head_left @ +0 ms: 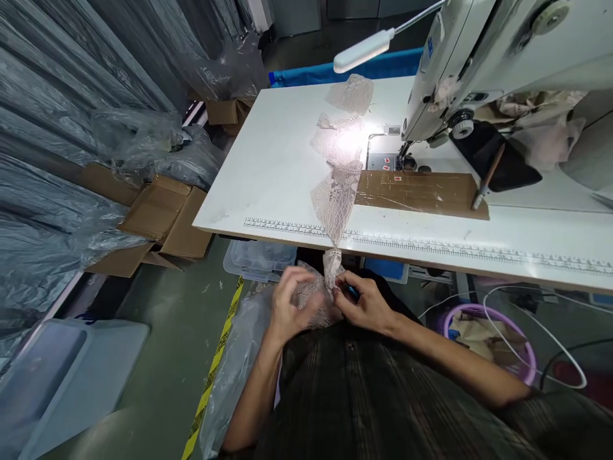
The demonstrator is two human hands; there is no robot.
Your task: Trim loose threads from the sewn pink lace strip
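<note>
A long strip of pale pink lace (338, 185) runs from the back of the white sewing table (278, 166) over its front edge down into my lap. My left hand (290, 306) is curled around the bunched lower end of the lace. My right hand (366, 303) pinches the same lace just below the table edge, and a small dark blue thing shows between its fingers. The white sewing machine (498, 57) stands at the right, its needle area lit beside the lace.
A brown cardboard sheet (421, 191) and a dark phone (498, 160) lie by the machine. A lamp head (364, 50) hangs above the table. Cardboard boxes (163, 217), plastic-wrapped rolls (71, 128), a clear bin (261, 259), a purple basket (488, 338) and white cables surround the table.
</note>
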